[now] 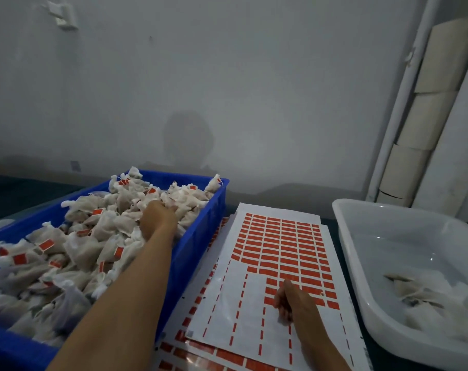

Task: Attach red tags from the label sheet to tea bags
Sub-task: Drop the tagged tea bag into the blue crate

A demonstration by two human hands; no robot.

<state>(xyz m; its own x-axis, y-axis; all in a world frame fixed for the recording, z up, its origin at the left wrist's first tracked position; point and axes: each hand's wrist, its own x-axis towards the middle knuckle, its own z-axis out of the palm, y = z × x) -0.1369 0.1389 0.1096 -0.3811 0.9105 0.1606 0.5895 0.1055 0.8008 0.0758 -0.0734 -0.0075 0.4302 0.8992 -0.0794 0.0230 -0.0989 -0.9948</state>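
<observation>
Head view: the right hand point(290, 301) rests on the label sheet point(270, 263), fingers curled at the edge of the remaining red tags point(283, 242), seemingly picking at one; whether a tag is already pinched cannot be told. The left hand point(157, 218) is buried in the heap of tea bags point(93, 236) in the blue crate point(198, 236), its fingers hidden, so its hold is unclear. Many bags in the crate already carry red tags. The sheet's lower left is stripped bare, while most upper rows remain, and more sheets point(200, 354) lie beneath. At right, a white tub point(361, 236) holds a few bags point(415, 295). By this showing, much tagging is left.
</observation>
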